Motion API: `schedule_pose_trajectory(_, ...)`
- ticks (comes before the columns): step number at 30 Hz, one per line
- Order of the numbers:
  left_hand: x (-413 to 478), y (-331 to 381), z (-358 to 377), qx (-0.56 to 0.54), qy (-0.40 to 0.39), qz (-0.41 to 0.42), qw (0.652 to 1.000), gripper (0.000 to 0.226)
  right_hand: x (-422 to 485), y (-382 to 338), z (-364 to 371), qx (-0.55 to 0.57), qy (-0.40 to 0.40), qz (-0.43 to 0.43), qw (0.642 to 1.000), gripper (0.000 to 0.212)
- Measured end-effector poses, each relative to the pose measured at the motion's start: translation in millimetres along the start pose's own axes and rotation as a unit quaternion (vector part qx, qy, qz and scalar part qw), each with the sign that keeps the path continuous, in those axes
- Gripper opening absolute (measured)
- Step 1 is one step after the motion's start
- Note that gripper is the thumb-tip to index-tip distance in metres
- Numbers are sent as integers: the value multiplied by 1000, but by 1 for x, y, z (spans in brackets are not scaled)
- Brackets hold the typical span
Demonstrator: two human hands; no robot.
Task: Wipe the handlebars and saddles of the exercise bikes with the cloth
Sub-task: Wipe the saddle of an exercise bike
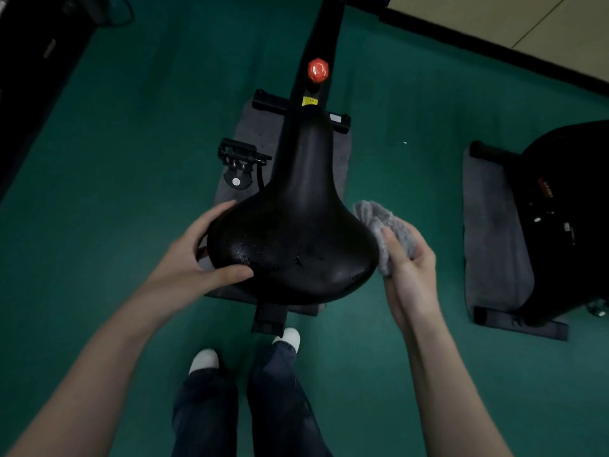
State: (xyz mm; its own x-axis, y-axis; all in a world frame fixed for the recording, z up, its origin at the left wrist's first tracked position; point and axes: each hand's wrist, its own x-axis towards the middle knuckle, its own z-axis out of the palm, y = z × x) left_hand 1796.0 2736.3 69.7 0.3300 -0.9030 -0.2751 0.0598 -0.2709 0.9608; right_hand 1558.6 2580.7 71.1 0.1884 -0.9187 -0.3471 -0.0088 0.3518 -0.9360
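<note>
A black bike saddle (296, 232) fills the middle of the view, its wide rear toward me and wet droplets on its rear surface. My left hand (194, 258) grips the saddle's left rear edge, thumb on top and fingers curled round the side. My right hand (412, 272) holds a bunched grey cloth (382, 225) against the saddle's right rear edge. The black frame (316, 61) with a red knob (318, 70) runs away from me. The handlebars are out of view.
A grey mat (260, 133) lies under the bike on green floor, with a pedal (240, 159) at the left. A second black bike (566, 219) stands on its own grey mat (491, 232) at the right. My feet (204, 359) stand just behind the saddle.
</note>
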Motion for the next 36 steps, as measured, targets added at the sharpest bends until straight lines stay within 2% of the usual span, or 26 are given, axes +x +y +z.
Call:
schedule_pose_trajectory(3,0,-2,-2,4,-7,-1,1000,90,-38,11,12,-28,112,-73,991,17)
schedule_pose_trajectory(6,1,-2,-5,24,-23,-6,999,96,-75,19,37,-59,213,-144,965,20)
schedule_pose_trajectory(10,1,-3,-8,75,-63,-6,995,123,-108,27,75,-102,274,-213,932,28)
schedule_pose_trajectory(13,2,-4,-9,100,-71,2,992,124,-111,25,85,-159,266,-254,916,28)
schedule_pose_trajectory(19,4,-12,-10,117,-48,38,991,119,-104,12,93,-249,286,-274,884,27)
schedule_pose_trajectory(23,6,-13,-10,128,-39,71,988,110,-109,12,115,-345,165,-326,865,41)
schedule_pose_trajectory(25,7,-15,-10,135,-33,80,987,105,-108,10,111,-370,135,-331,857,41)
schedule_pose_trajectory(30,8,-19,-11,130,-33,81,988,111,-110,11,106,-347,250,-331,841,33)
schedule_pose_trajectory(32,8,-20,-12,123,-35,92,987,113,-115,19,125,-355,220,-353,837,37)
schedule_pose_trajectory(36,10,-22,-11,114,-36,95,988,115,-118,23,134,-390,97,-395,826,41)
